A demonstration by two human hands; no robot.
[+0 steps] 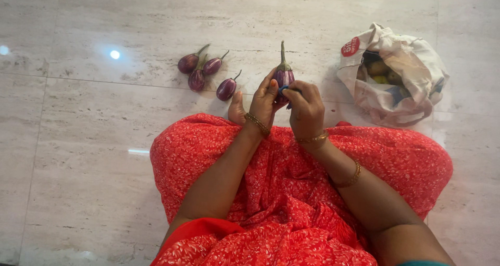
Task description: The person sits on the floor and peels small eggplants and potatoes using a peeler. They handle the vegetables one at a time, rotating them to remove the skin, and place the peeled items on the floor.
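Aubergines, five in all: four lie on the marble floor [104,141], one is held.
Left hand [263,102] fingers clasp the small purple aubergine [284,76] upright, green stem up; right hand [306,109] grips a blue tool [285,91] against it.

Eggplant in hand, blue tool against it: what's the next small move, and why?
Probably draw the blue tool in the right hand along the eggplant. The left hand already holds it stem-up, the tool sits at its lower side, and four eggplants wait on the floor.
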